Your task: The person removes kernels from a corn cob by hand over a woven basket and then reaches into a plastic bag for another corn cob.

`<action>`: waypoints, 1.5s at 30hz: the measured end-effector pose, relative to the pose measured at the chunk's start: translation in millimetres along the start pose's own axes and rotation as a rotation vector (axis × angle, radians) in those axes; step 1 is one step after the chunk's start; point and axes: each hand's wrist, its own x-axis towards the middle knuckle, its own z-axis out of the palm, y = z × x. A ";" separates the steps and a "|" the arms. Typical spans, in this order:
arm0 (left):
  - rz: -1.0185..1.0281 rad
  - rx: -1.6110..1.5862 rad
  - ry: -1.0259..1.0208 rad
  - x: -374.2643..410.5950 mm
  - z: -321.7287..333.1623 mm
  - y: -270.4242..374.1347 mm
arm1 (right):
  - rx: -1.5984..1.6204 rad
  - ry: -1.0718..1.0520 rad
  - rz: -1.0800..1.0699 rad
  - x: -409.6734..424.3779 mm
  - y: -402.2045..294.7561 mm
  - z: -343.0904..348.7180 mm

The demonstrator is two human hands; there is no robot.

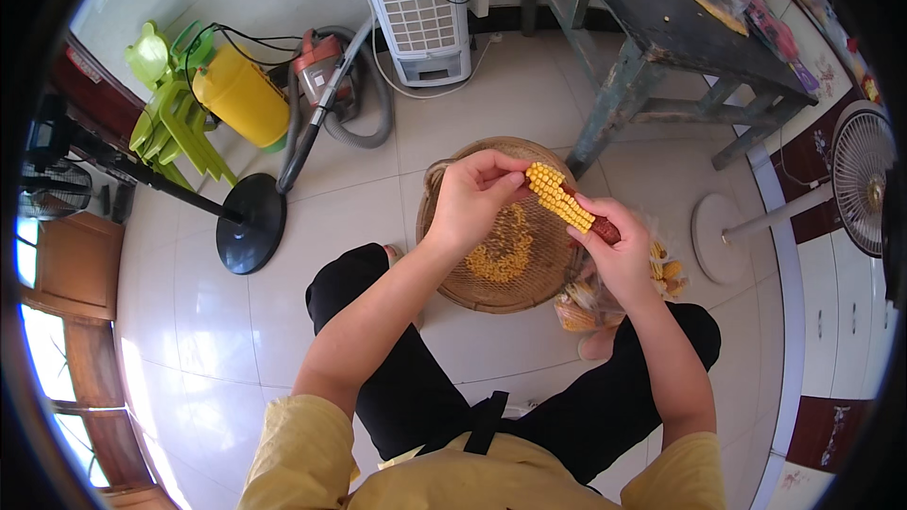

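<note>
An ear of yellow corn (556, 195), part of its reddish cob bare, is held above a round woven basket (453, 276). My right hand (613, 237) is closed around its lower, bare end. The fingers of my left hand (489, 188) are at the upper end, touching the kernels; whether they pinch a loose kernel cannot be seen. Loose corn kernels (499, 255) lie in the basket below. Right of the basket, by my foot, a clear plastic bag (602, 297) holds several ears of corn (669, 270).
A worn wooden table (638, 7) stands at the upper right, near a white pedestal fan (723, 237). An air cooler (418, 21), a vacuum cleaner (326, 78), a yellow sprayer tank (241, 95), green plastic chairs (177, 120) and a black fan base (251, 223) stand ahead and left.
</note>
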 end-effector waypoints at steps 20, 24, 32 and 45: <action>0.066 0.056 0.023 2.6 -0.2 -3.4 | -0.022 0.012 -0.142 -1.1 2.3 1.7; 0.071 0.053 0.025 2.5 1.6 -1.8 | 0.024 0.022 -0.011 -0.1 0.7 2.5; 0.013 0.001 -0.018 4.0 0.1 2.2 | 0.301 -0.017 0.299 3.8 -5.9 -3.5; 0.080 0.005 0.001 3.9 -0.3 -1.6 | 0.289 -0.036 0.177 3.1 -9.4 0.3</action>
